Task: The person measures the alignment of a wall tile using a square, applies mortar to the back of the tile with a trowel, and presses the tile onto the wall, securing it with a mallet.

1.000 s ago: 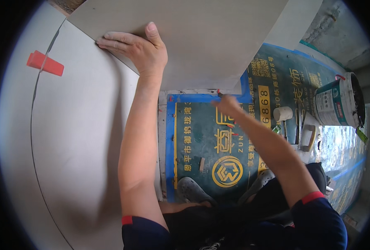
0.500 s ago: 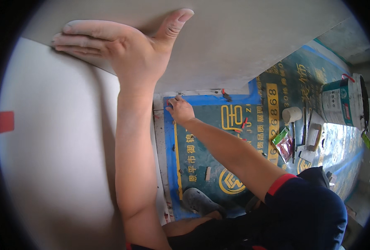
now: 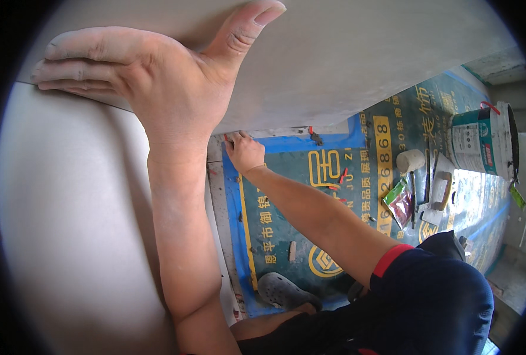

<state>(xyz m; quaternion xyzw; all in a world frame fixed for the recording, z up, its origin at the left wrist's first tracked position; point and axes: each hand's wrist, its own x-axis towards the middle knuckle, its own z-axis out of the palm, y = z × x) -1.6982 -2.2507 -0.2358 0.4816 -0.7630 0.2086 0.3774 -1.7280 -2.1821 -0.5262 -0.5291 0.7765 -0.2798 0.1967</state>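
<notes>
My left hand (image 3: 150,74) lies flat against a large grey tile panel (image 3: 334,59), fingers stretched out to the left and thumb raised apart. Its fingertips reach the seam with the pale panel (image 3: 68,195) on the left. Low down at the foot of the grey panel, my right hand (image 3: 246,152) has its fingers closed by the gap at the floor's edge. A small red piece (image 3: 226,137) shows at those fingertips, mostly hidden. Other small red pieces (image 3: 344,176) lie on the floor covering to the right.
Printed green floor covering (image 3: 292,201) is edged with blue tape (image 3: 236,219). A white-headed mallet (image 3: 410,160), a notched trowel (image 3: 443,192) and a plastic packet (image 3: 398,204) lie at the right. Beyond them is a bucket (image 3: 482,142). My grey clog (image 3: 286,291) is near the lower middle.
The view has shifted slightly. My left hand appears larger and farther left, still flat on the panel. My right hand stays low at the panel's foot, its fingers still closed.
</notes>
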